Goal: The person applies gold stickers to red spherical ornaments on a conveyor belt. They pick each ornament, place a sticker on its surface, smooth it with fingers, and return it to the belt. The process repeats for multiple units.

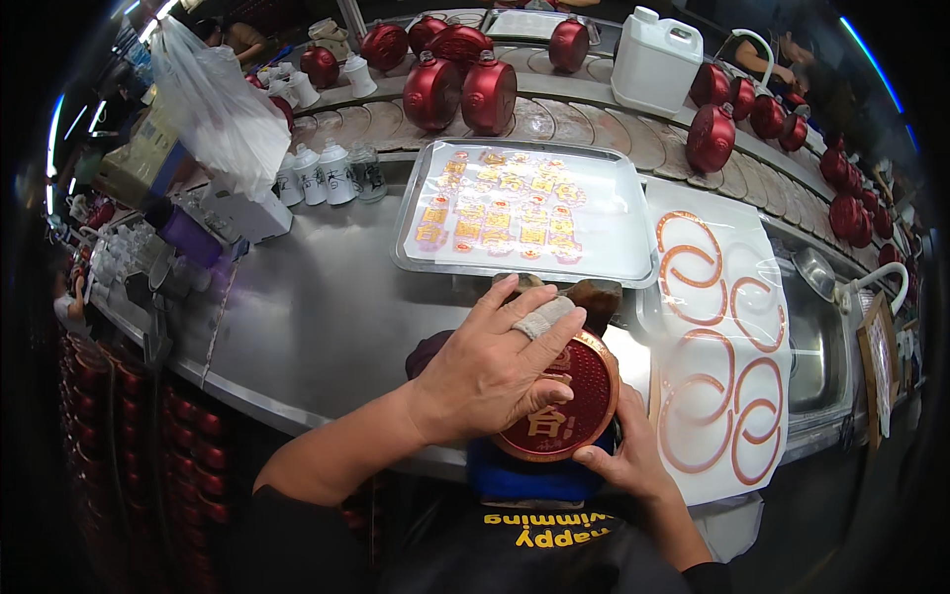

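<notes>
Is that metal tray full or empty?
Partly full: the tray has gold-and-red pieces at left and middle, bare white lining at right.

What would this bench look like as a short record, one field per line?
Left hand: left hand, grey wrap on one finger, laid over the round red piece
Right hand: right hand, holding that piece's edge
Piece: dark red face, copper-coloured rim, gold character
Bench: metal worktop
Ahead: metal tray with gold-and-purple decals
Right: white sheet with orange-red rings
Beyond: slatted conveyor with red flasks and a white jug
Unclear: what the left fingertips grip, if anything
</notes>
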Demonstrator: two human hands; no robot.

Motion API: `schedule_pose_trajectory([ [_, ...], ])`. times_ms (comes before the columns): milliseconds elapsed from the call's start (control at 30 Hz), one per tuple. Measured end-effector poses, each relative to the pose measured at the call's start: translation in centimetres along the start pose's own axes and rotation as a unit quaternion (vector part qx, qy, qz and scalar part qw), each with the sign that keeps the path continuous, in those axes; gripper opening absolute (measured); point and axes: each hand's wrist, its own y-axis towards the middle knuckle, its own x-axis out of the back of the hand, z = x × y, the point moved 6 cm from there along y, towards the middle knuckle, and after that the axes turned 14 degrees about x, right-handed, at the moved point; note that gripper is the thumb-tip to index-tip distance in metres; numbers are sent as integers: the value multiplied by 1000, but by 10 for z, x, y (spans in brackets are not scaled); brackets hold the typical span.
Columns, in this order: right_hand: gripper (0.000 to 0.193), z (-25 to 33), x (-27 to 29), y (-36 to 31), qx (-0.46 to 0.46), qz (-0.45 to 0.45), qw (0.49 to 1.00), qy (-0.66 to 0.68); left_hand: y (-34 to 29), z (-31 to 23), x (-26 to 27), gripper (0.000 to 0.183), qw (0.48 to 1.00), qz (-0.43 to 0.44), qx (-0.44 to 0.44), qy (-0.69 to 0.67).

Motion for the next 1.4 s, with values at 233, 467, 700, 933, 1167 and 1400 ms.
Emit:
schedule_pose_trajectory([
  [233, 93, -5, 24, -25, -9, -34, 999, -35, 14, -56, -34, 66, 989, 77, -113, 60],
  [467, 63, -1, 57, -50, 4, -192, 981, 41, -8, -28, -2, 66, 996, 26, 7, 80],
  [700, 14, -13, 67, -72, -56, -324, 933, 147, 17, -48, -24, 57, 986, 106, -69, 107],
  [933, 18, 6, 64, -74, -1, -318, 941, 113, -59, -97, -57, 45, 979, 119, -92, 141],
  [1167, 21, 46, 12, -14, 186, -99, 974, -78, -121, -56, -43, 83, 968, -158, 194, 16],
  [1400, 21, 8, 31, -9, 90, -151, 981, -80, -116, -17, -61, 99, 925, -116, 284, -224],
])
